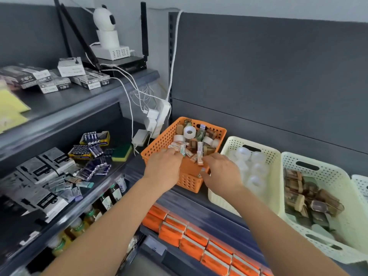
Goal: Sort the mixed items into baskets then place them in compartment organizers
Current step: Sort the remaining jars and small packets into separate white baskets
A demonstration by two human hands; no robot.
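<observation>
- The orange perforated basket (158, 143) stands at the back left of the dark shelf (201, 211), next to a power strip (159, 118) with white plugs.
- It holds a mix of things: white tape rolls (189, 132), small narrow boxes (175, 146) and brown-wrapped bits (too jumbled to name one by one).
- The left hand (163, 168) reaches over the near rim with its fingers bent down among the small boxes. Whether it is pinching one cannot be told, since the back of the hand hides the fingertips.
- The right hand (221, 172) is at the basket's near right corner, its fingers curled towards the rim. Whether it grips the wall or an item is unclear.
- Just right of the orange one, a cream basket (231, 145) holds clear tape rolls (256, 168).
- A second cream basket (338, 176) beside it holds brown packs (294, 182).
- On the left shelving there are battery packs (95, 136) and a green-and-yellow sponge (121, 153).
- A white security camera (104, 18) sits on top of that shelving.
- Orange packets (191, 244) line the shelf below.
</observation>
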